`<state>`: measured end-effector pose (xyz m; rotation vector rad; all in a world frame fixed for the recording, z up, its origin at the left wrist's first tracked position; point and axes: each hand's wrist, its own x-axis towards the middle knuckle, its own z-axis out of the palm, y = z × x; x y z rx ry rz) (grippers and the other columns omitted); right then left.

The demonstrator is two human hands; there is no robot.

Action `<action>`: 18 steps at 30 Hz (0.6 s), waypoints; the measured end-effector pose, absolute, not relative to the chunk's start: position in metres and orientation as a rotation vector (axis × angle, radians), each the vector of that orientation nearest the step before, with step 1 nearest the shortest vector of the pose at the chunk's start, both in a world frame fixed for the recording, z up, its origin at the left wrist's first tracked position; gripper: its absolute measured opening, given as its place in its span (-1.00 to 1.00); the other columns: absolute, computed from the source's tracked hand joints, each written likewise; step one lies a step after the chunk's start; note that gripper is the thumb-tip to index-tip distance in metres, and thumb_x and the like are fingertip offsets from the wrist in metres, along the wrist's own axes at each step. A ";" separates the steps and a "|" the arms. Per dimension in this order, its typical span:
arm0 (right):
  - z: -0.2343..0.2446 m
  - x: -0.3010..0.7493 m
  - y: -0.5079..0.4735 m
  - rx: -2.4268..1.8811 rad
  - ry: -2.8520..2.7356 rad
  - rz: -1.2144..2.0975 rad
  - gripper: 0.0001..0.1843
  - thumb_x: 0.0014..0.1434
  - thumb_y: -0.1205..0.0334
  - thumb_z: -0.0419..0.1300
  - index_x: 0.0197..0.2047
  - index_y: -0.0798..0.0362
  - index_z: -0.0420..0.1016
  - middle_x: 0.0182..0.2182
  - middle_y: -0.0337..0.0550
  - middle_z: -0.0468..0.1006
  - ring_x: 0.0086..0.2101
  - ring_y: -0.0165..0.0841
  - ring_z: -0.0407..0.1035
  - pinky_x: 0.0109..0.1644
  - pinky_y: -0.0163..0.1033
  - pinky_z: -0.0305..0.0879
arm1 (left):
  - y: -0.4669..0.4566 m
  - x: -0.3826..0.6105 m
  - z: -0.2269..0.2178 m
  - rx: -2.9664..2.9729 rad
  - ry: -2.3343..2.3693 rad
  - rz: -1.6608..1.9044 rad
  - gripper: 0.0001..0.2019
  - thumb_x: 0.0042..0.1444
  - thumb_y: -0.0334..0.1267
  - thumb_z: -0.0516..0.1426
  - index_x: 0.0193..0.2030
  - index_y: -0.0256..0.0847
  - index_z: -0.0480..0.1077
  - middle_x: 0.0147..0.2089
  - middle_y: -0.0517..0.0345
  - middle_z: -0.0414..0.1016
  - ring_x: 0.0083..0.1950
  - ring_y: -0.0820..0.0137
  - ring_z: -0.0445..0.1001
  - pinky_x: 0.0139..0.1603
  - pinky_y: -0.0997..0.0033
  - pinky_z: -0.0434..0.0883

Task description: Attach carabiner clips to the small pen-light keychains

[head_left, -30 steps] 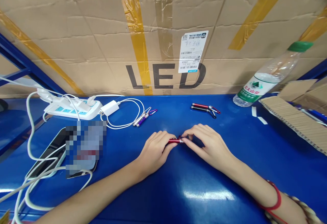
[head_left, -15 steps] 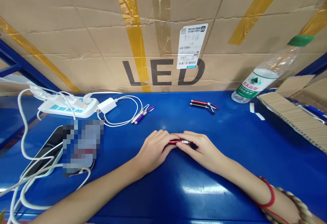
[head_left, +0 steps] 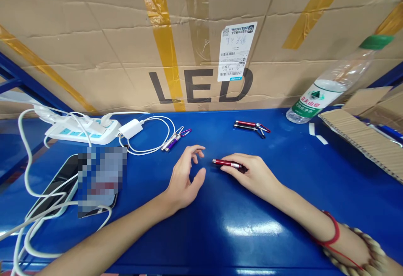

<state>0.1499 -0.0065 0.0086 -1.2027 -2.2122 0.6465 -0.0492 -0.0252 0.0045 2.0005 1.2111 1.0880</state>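
A slim red metal pen-shaped flashlight (head_left: 224, 163) is pinched between the thumb and fingers of my right hand (head_left: 250, 171). Its silver end points left, and its other end is partly hidden in the palm. My left hand (head_left: 185, 177) is apart from it on the left, fingers spread and curved, holding nothing. Beyond the hands on the blue surface lie a similar red flashlight (head_left: 246, 123) and a black flashlight (head_left: 244, 127), side by side with carabiner clips. Farther left rest a purple flashlight (head_left: 172, 143) and a silver flashlight (head_left: 166, 143), also with clips.
A white power strip (head_left: 107, 135) with cables and an adapter (head_left: 130, 129) lies at left, near two phones (head_left: 59, 188). A water bottle (head_left: 327, 87) leans at the right beside a cut cardboard box (head_left: 359, 141). A large carton (head_left: 126, 49) stands behind the blue table (head_left: 201, 242).
My left hand has let go of the red flashlight and moved left, its fingers opening. My right hand keeps hold of it, leaving more of the flashlight visible.
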 end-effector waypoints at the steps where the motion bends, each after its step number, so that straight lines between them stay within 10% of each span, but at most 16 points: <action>1: 0.008 0.150 -0.007 -1.202 -2.237 0.620 -0.76 0.17 0.11 0.06 -0.16 -0.05 0.48 -0.26 -0.21 0.53 -0.30 -0.38 0.41 -0.28 -0.32 0.30 | -0.025 -0.049 0.004 1.957 1.246 1.122 -0.69 0.09 -0.30 -0.07 0.01 -0.20 0.11 -0.17 0.06 0.27 -0.25 0.42 0.24 -0.22 0.38 0.26; 18: 0.008 0.150 -0.008 -1.164 -2.298 0.645 -0.75 0.16 0.07 0.06 -0.18 -0.03 0.47 -0.37 -0.20 0.45 -0.43 -0.45 0.32 -0.34 -0.35 0.25 | -0.025 -0.045 0.006 1.825 1.335 1.078 -0.78 0.18 -0.23 -0.14 -0.09 -0.21 0.17 -0.21 0.08 0.31 -0.23 0.40 0.28 -0.23 0.39 0.27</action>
